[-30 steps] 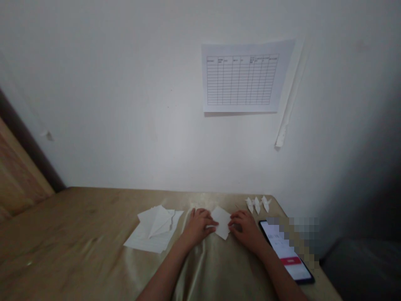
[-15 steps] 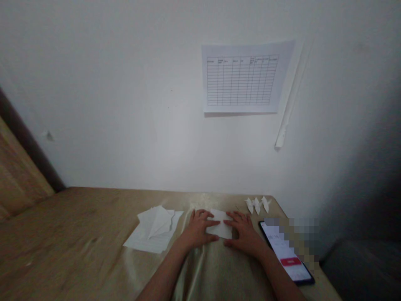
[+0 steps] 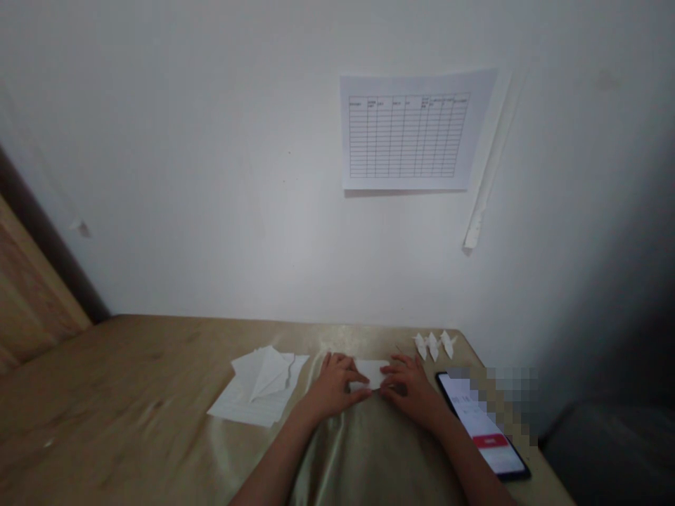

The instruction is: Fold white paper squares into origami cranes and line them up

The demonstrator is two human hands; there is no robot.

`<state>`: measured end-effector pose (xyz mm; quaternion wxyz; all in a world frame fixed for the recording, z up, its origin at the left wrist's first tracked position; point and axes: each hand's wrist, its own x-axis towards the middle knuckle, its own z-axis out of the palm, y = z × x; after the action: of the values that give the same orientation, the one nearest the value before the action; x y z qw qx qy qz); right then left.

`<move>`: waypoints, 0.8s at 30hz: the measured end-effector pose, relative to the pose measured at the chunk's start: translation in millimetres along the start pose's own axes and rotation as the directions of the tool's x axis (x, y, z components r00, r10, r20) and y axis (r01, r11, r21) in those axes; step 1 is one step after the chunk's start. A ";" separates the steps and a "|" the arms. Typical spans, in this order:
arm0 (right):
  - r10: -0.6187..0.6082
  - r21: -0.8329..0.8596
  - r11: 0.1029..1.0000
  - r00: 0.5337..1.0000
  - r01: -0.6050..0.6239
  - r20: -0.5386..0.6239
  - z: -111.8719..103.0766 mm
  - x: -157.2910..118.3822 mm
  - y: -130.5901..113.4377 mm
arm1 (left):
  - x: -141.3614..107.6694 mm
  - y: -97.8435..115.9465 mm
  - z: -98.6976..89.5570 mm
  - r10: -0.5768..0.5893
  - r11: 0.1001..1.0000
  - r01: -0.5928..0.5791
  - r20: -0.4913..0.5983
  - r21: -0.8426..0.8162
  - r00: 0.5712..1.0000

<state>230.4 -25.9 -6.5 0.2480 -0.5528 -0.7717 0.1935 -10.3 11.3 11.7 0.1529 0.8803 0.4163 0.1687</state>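
Observation:
A small white paper (image 3: 370, 367) lies on the table between my two hands, its near edge slightly raised. My left hand (image 3: 337, 383) is on its left side, with thumb and index finger closed on the near left edge. On the right side, my right hand (image 3: 408, 383) grips the near edge between thumb and fingertips. The fingers of both hands partly cover the sheet's sides.
White sheets (image 3: 258, 386) are piled left of my hands. Three small folded paper pieces (image 3: 433, 346) stand at the back right. A phone (image 3: 482, 425) lies right of my right forearm. A printed table sheet (image 3: 406, 133) hangs on the wall behind.
The paper's near edge has lifted and the sheet looks shorter front to back. My thumbs and index fingers have drawn together at that edge.

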 end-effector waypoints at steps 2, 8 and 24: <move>-0.002 0.004 1.000 1.000 0.003 -0.014 0.6 0.9 1.4 | -0.1 2.0 -1.5 -0.011 1.000 0.011 -0.003 -0.009 1.000; 0.014 -0.009 1.000 0.994 -0.015 -0.104 -1.0 2.7 2.1 | 2.4 -0.8 1.5 -0.102 0.991 0.098 -0.043 -0.095 0.994; 0.022 -0.131 0.990 0.963 -0.059 -0.267 22.3 8.5 3.8 | 5.1 2.1 9.6 -0.217 0.973 0.216 -0.006 -0.086 0.976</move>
<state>217.8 -17.2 -25.1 0.3060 -0.6053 -0.7316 0.0691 -1.7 12.9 4.8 0.2043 0.8209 0.5035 0.1754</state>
